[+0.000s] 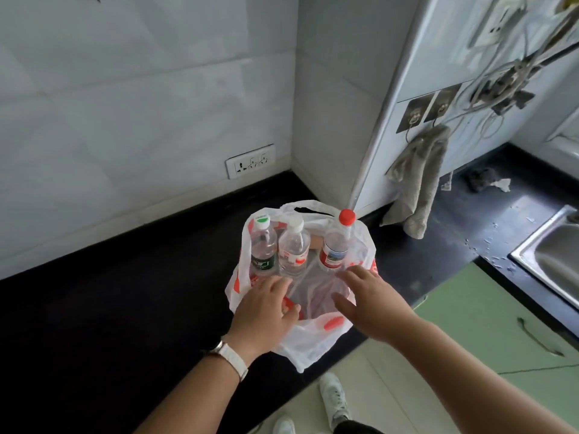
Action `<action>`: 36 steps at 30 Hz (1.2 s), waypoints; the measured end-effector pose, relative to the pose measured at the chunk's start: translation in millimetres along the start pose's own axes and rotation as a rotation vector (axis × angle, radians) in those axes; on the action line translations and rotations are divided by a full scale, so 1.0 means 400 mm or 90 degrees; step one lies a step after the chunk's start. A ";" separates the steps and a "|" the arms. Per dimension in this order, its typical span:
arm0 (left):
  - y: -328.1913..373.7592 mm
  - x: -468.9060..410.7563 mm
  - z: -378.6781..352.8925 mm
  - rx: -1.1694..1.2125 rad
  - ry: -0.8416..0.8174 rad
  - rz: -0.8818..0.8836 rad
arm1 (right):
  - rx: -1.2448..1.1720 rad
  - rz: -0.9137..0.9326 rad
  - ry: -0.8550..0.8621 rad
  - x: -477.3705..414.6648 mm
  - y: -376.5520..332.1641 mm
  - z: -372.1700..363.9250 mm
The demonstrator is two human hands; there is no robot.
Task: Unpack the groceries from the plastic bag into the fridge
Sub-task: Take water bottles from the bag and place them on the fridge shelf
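A white plastic bag (313, 343) with red print stands open on the black counter (125, 308). Three clear water bottles stand upright inside it: one with a green-marked white cap (263, 245), one with a plain white cap (294, 249), and a taller one with a red cap (336, 242). My left hand (266, 311) rests on the bag's near left rim, fingers curled over the plastic. My right hand (369, 302) hovers over the bag's near right rim with fingers spread, just in front of the red-capped bottle. No fridge is in view.
A wall socket (250, 161) sits low on the tiled wall behind the bag. A grey cloth (416, 180) hangs from hooks on the right panel. A steel sink (551, 261) lies at the far right. Green cabinet doors (488, 327) are below the counter.
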State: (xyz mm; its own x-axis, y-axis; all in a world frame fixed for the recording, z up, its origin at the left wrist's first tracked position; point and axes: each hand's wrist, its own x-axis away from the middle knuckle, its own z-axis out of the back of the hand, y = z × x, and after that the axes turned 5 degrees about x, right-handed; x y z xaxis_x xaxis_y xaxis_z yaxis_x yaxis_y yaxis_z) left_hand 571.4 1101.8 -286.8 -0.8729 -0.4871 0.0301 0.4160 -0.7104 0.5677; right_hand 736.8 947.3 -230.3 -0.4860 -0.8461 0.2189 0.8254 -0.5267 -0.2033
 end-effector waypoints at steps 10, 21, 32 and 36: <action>0.042 -0.118 -0.095 0.216 0.094 0.276 | -0.235 -0.111 -0.050 -0.154 0.148 -0.024; 0.113 -0.243 -0.154 0.365 0.348 0.431 | -0.439 -0.043 -0.062 -0.326 0.221 -0.073; 0.129 -0.298 -0.184 0.312 0.445 0.482 | -0.518 0.005 -0.063 -0.378 0.235 -0.123; 0.136 -0.296 -0.181 0.310 0.454 0.496 | -0.532 0.016 -0.062 -0.369 0.239 -0.121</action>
State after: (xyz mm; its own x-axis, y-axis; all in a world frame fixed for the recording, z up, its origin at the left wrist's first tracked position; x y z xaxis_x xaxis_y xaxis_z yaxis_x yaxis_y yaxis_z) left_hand 715.8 1083.8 -319.1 -0.0172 -0.9915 0.1291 0.4992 0.1034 0.8603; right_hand 873.5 1017.8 -328.2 -0.4117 -0.8678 0.2783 0.3326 -0.4274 -0.8407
